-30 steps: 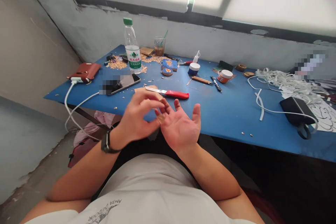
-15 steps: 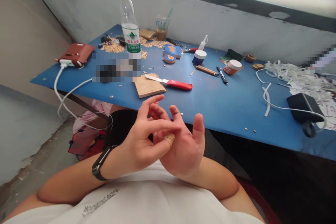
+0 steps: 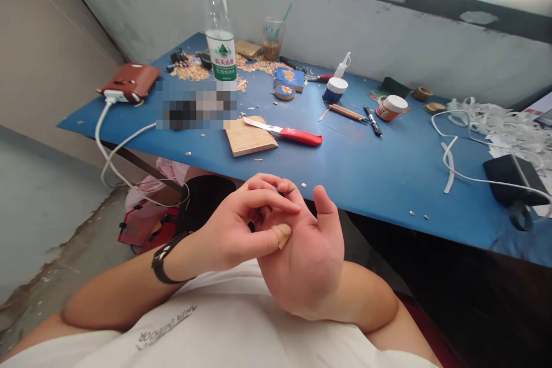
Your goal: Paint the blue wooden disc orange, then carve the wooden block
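Observation:
My left hand (image 3: 241,218), with a dark band (image 3: 161,264) on its wrist and a tan bandage (image 3: 282,234) round its thumb, is closed over the finger side of my right hand. Its thumb and index finger rest on the right palm. My right hand (image 3: 306,264) is held palm up with the thumb stretched out; its other fingers are partly hidden behind the left. Beyond both hands, a red-handled knife (image 3: 299,136) lies on the blue table (image 3: 366,184), its blade resting across a flat wooden block (image 3: 250,141).
A water bottle (image 3: 222,54), wood shavings (image 3: 190,68), a drink cup (image 3: 272,40) and painted wooden pieces (image 3: 290,77) stand at the back. Paint jars (image 3: 335,91), carving tools (image 3: 347,113) and a marker (image 3: 374,123) lie to the right. Cables trail from a brown case (image 3: 131,81) and a black box (image 3: 515,177).
My left hand's fingers have come down from a spread pose and closed against the right hand. The right palm has turned up more. The view has shifted slightly.

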`<state>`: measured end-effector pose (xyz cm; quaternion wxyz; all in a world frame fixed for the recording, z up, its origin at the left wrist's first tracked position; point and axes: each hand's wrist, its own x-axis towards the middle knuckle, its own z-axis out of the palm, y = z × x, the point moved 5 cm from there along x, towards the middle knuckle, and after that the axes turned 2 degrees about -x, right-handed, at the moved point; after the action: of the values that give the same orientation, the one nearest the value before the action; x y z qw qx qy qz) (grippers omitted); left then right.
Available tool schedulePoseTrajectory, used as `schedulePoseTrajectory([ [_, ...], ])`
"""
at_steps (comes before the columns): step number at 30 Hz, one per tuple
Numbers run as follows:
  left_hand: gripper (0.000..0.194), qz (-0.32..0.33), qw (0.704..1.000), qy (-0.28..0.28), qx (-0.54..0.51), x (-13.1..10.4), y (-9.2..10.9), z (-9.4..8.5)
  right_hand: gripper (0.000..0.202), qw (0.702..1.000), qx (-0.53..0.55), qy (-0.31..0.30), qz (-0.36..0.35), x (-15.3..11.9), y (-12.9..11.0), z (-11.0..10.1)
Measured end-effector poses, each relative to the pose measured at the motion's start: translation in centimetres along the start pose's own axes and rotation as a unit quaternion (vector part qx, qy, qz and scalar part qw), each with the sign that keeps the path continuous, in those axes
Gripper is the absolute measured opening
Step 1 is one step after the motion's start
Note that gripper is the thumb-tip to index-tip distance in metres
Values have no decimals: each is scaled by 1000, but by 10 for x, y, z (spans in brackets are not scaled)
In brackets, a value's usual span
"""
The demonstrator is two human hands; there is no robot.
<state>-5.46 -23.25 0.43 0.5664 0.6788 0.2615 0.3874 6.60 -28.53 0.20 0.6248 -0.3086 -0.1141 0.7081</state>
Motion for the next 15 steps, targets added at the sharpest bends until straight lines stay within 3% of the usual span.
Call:
schedulePoseTrajectory([
  [7, 6, 36, 999, 22, -2, -1, -2, 5, 49, 1000, -11, 20, 0, 2, 7, -2],
  [15, 10, 131, 987, 35, 91, -5, 9, 11, 49, 999, -13, 41, 13, -1, 6, -6],
])
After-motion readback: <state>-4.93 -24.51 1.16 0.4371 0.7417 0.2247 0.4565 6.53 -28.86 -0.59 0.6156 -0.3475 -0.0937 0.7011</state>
